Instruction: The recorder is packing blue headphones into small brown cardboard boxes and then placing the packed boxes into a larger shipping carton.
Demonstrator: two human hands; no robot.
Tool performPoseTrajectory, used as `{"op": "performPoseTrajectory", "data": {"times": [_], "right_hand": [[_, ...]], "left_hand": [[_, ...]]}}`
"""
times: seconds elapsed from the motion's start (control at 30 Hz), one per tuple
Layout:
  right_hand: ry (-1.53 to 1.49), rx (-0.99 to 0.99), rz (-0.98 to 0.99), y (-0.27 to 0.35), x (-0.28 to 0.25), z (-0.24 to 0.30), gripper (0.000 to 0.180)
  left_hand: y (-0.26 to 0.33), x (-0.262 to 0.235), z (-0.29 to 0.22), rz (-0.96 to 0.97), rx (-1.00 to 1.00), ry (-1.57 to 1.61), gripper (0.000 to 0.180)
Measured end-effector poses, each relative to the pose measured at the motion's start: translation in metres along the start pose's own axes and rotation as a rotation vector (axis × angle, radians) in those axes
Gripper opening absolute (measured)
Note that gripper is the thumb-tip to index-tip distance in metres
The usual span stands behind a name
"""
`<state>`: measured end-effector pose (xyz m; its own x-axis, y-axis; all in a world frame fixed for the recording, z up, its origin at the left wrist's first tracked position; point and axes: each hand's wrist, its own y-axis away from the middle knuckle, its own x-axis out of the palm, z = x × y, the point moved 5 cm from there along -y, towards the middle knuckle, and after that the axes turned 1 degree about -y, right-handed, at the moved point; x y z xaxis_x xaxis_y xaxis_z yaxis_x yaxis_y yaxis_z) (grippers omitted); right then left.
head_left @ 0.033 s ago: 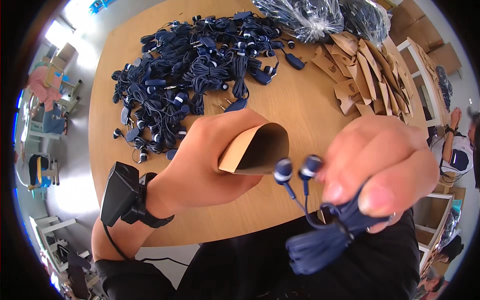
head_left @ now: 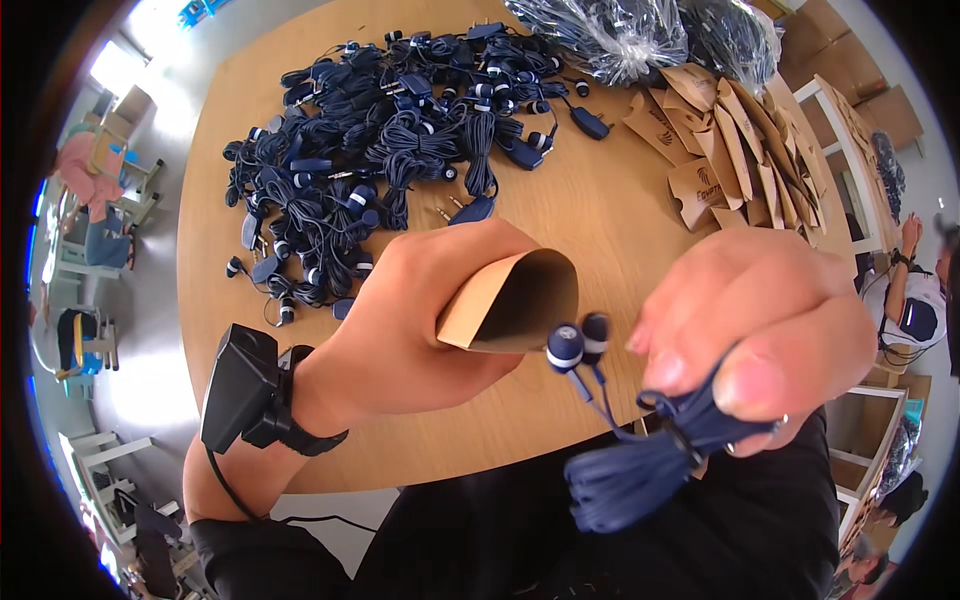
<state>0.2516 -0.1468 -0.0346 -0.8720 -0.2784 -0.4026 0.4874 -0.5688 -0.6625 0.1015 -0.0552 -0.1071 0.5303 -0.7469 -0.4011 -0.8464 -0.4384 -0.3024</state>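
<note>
My left hand (head_left: 400, 320) grips a brown paper sleeve (head_left: 500, 300), its open mouth turned to the right. My right hand (head_left: 760, 320) pinches a coiled bundle of dark blue earphones (head_left: 640, 460). The two earbuds (head_left: 578, 340) stick up from the bundle and sit right at the sleeve's mouth, touching its lower edge. A black device (head_left: 240, 385) is strapped to my left wrist, with a cable running down my forearm. Both hands are held above the near edge of the round wooden table (head_left: 580, 210).
A big heap of tangled dark blue earphones (head_left: 380, 150) covers the far left of the table. Several flat brown paper sleeves (head_left: 740, 150) lie fanned at the far right, with clear plastic bags (head_left: 620, 30) behind them. Another person (head_left: 915, 300) sits off to the right.
</note>
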Motion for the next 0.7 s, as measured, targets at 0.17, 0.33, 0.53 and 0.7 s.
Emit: {"op": "performPoseTrajectory", "data": {"times": [0.17,0.33,0.53,0.7], "right_hand": [[0.035,0.007,0.016,0.000,-0.002,-0.002,0.029],[-0.156,0.014,0.032,-0.007,-0.001,-0.012,0.033],[-0.123,0.044,-0.261,0.001,0.012,-0.016,0.034],[0.229,0.037,-0.224,0.003,0.000,-0.010,0.031]], "left_hand": [[-0.004,0.005,-0.006,0.064,0.130,-0.052,0.032],[-0.003,0.008,-0.008,0.156,0.009,-0.116,0.040],[-0.002,0.014,-0.004,0.110,0.064,-0.047,0.036],[0.000,0.013,-0.005,0.101,0.001,-0.014,0.032]]}}
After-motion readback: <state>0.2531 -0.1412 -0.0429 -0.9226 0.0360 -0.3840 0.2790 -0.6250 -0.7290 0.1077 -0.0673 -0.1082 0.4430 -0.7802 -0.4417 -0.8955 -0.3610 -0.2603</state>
